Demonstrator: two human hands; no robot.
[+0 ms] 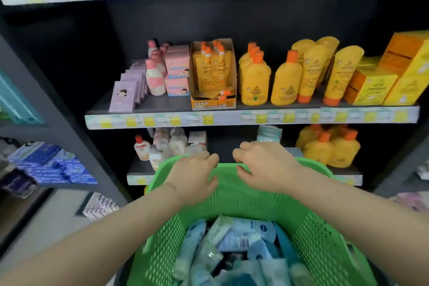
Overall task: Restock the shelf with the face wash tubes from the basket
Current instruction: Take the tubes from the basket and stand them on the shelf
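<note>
You are at the opening step of the restock, as I read it: both of your hands are on the green perforated plastic basket (325, 239), and no tube is in either hand. Your left hand (193, 176) has its fingers curled over the basket's far rim. Your right hand (264, 169) grips the same rim just beside it, fingers hooked over the edge. The far rim sits in front of the lower black shelf (137, 169). I cannot tell whether the basket rests on anything underneath.

The blue and white face wash tubes (232, 239) lie in a loose heap at the bottom of the basket, near your body, crossing one another at different angles.

The next move calls for freeing one hand. Steady or set down the basket with the other, then reach back into the heap and take a tube from the top, where nothing pins it. On the lower black shelf there is a dark gap between the small pale bottles (171, 141) and the pale blue packet (269, 134). That looks the likeliest place for the tubes, though the price labels are too blurred to confirm it.
</note>
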